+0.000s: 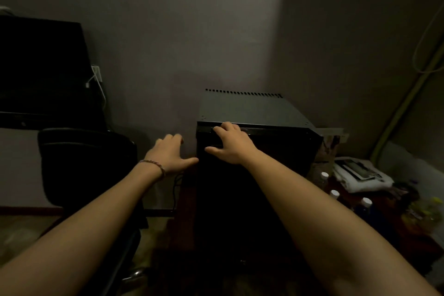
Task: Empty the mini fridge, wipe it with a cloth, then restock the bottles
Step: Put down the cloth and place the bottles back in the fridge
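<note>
Far left: dark monitor (40, 65) on a desk; black office chair (86, 166) below it, near the fridge's left side; white charger cable (96, 79) hangs from a wall socket behind.

Left hand (168, 156), bracelet on the wrist, hovers just beside the fridge's left edge; fingers spread and relaxed, holding nothing; thumb tip close to the door corner, contact unclear.

Mini fridge (242, 108) stands on the floor against the wall, centre-right; door (240, 199) appears closed, front very dark; interior hidden, so can't say what's inside.

Right hand (229, 144) is on the door's top edge; fingertips curled over the lip, thumb splayed out on the door face; reads as a hook grip on the door, not a full clench.

Right of the fridge: several white-capped bottles (336, 193) on the floor, close to its side; folded white cloth (362, 175) just behind them; yellowish clutter further right, too blurred to name.

Step, my read: either opening for emptying or closing out; bottles already outside suggest mid-task. Next move needs a pull on the top lip away from the cabinet; left hand could brace the body so the fridge doesn't slide.
</note>
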